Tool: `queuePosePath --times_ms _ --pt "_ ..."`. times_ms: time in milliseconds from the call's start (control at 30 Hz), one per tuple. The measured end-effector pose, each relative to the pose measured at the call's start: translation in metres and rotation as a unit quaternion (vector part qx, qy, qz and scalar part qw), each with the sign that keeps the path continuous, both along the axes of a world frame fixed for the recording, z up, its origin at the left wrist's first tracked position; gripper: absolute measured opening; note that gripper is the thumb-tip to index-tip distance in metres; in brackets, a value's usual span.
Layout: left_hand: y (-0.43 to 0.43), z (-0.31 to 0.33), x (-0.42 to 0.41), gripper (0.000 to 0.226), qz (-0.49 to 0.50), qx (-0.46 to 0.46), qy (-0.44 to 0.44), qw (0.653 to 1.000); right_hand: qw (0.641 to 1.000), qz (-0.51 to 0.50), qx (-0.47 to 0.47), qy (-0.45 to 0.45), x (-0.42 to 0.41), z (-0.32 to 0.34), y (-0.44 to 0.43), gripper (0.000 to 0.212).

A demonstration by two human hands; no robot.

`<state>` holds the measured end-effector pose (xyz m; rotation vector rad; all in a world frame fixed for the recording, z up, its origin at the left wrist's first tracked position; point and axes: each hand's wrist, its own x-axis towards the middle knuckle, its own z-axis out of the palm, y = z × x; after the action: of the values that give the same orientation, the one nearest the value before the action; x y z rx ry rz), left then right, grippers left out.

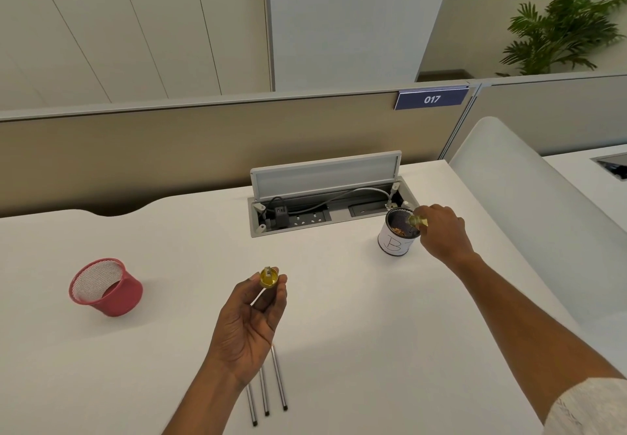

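My left hand is raised over the middle of the white desk and pinches a small gold sharpener cap with a blade showing. My right hand reaches to the back right and holds a small gold container tipped over the mouth of a mesh cup wrapped in white paper marked "B". Brownish shavings lie inside that cup. Three thin dark pencils lie side by side on the desk under my left wrist.
A red mesh cup lies tilted on its side at the left. An open cable tray with sockets and a raised lid sits at the desk's back edge, just behind the white cup. A curved white divider borders the right side.
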<state>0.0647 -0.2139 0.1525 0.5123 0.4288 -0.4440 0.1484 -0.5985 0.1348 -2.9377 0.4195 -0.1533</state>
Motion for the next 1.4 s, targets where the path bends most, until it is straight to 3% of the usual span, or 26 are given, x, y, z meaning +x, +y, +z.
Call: queuePosePath --times_ms 100,200,300,400,533,567,667,767,833,1100,1400 --pt "0.0 -0.001 -0.001 0.059 0.002 -0.007 -0.002 1.0 0.999 -0.01 0.031 -0.027 -0.002 -0.003 0.001 0.046" --pt "0.002 0.0 -0.002 0.064 0.006 -0.002 -0.001 1.0 0.993 -0.03 0.097 -0.06 -0.003 -0.006 0.002 0.033" --pt "0.003 0.001 -0.003 0.074 0.01 -0.002 -0.004 1.0 0.954 -0.086 0.251 -0.142 -0.011 0.002 0.016 0.037" --pt "0.005 0.004 -0.005 0.07 0.011 -0.006 -0.003 1.0 0.912 -0.09 0.356 -0.186 -0.022 0.009 0.038 0.035" --pt "0.007 0.01 -0.007 0.025 0.025 -0.009 0.008 1.0 0.846 -0.046 0.493 -0.197 -0.039 0.021 0.082 0.033" --pt "0.008 0.012 -0.008 0.024 0.031 -0.011 0.007 0.999 0.836 -0.029 0.512 -0.194 -0.044 0.026 0.096 0.033" --pt "0.015 0.016 -0.01 0.052 0.038 -0.011 0.001 0.999 0.809 0.025 0.56 -0.18 -0.061 0.046 0.137 0.032" --pt "0.023 0.022 -0.012 0.023 0.041 0.003 0.003 0.999 0.792 0.068 0.584 -0.163 -0.078 0.06 0.17 0.031" --pt "0.03 0.028 -0.016 0.016 0.047 0.02 0.001 0.999 0.791 0.091 0.588 -0.143 -0.087 0.067 0.19 0.032" --pt "0.064 0.046 -0.031 0.019 0.065 0.142 -0.042 0.987 0.793 0.166 0.575 -0.114 -0.111 0.067 0.248 0.032" --pt "0.1 0.049 -0.049 0.039 0.086 0.199 -0.066 0.974 0.795 0.195 0.567 -0.093 -0.13 0.049 0.29 0.032"
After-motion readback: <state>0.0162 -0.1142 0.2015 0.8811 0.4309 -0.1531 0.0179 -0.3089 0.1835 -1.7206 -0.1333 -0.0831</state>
